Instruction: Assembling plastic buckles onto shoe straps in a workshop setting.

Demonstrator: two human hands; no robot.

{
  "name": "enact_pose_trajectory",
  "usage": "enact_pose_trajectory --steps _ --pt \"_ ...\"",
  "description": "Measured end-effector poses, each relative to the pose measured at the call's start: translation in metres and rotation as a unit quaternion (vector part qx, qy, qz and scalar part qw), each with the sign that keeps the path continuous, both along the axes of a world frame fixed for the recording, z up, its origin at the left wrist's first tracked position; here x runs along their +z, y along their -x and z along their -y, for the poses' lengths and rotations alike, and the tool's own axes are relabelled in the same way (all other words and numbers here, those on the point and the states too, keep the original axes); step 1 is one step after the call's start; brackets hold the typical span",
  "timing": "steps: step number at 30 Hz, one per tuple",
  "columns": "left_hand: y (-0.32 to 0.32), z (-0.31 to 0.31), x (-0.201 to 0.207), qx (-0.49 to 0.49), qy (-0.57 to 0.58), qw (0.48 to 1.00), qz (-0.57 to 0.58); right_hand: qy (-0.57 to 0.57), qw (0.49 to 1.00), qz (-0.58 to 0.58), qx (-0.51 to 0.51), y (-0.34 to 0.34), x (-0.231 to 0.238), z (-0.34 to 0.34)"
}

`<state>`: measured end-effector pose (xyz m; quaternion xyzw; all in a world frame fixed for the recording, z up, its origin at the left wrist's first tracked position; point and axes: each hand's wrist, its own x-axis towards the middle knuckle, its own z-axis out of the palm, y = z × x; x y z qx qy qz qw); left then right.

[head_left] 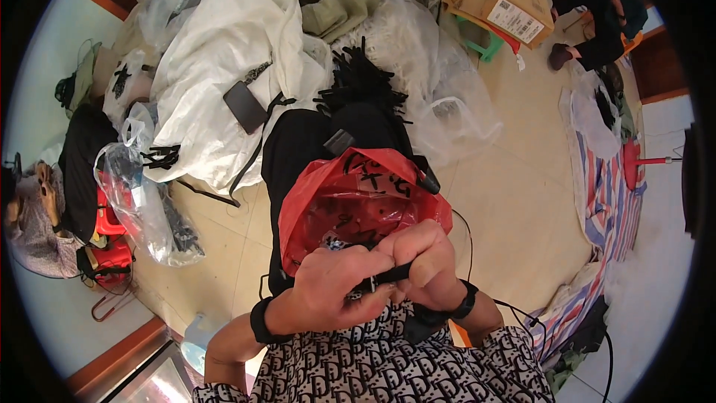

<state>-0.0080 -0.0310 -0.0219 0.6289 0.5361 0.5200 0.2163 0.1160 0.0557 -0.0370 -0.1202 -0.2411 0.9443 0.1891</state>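
Observation:
A short black fabric strap (395, 274) is stretched between my two hands, close in front of my body. My left hand (333, 283) is closed in a pinch at the strap's left end, where a small shiny bit shows. Its right end is gripped by the curled fingers and thumb of my right hand (426, 263). Just beyond the hands, an open red plastic bag (298, 205) rests on my lap, with dark marks on it and small items inside that I cannot make out. Past my knees lies a bundle of black straps (363, 78).
A phone (245, 107) lies on a large white sack (216, 45). Clear plastic bags (119, 172) and red containers (110, 213) are at the left. A cardboard box (488, 11) sits on a green stool (488, 48). Another person (611, 15) sits far right, near striped sheeting (604, 201).

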Motion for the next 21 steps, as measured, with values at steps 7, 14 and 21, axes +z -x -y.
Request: enact_pose_trajectory --steps 7,14,21 --pt "0.010 -0.016 -0.006 0.007 0.027 0.999 -0.017 0.095 0.995 -0.039 -0.006 0.009 -0.018 -0.011" --pt "0.021 -0.022 -0.011 -0.003 0.084 0.996 -0.020 -0.155 0.985 0.048 -0.053 0.013 -0.024 -0.025" --pt "0.023 -0.019 -0.022 0.018 0.109 0.993 0.048 -0.425 0.894 -0.003 -0.146 0.017 -0.027 -0.033"
